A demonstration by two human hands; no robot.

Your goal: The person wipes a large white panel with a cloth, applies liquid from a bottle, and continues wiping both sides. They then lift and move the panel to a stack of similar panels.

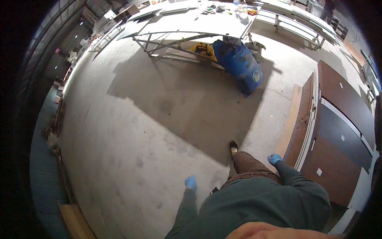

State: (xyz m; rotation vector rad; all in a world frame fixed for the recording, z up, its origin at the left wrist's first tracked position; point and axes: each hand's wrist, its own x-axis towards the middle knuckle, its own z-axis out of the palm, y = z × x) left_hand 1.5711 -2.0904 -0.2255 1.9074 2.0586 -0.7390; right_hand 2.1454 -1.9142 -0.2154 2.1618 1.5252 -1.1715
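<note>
My left hand (190,182), in a blue glove, hangs over the bare concrete floor (151,159) beside my hip. Its fingers look curled in, and nothing shows in it. My right hand (274,159), gloved in the same blue, is out in front of my right thigh with the fingers closed and no object visible. Nearest to it is a stack of brown and grey panels (338,155) on the right, which the hand appears not to touch. One dark shoe (233,145) is stretched forward on the floor.
Ahead is a white-topped worktable (191,26) on a metal frame, with bottles (242,10) on it. A blue barrel (238,65) and a yellow bag (204,51) are by its legs. Another rack (296,22) stands far right, near a person (328,10). Boards (75,221) lie lower left.
</note>
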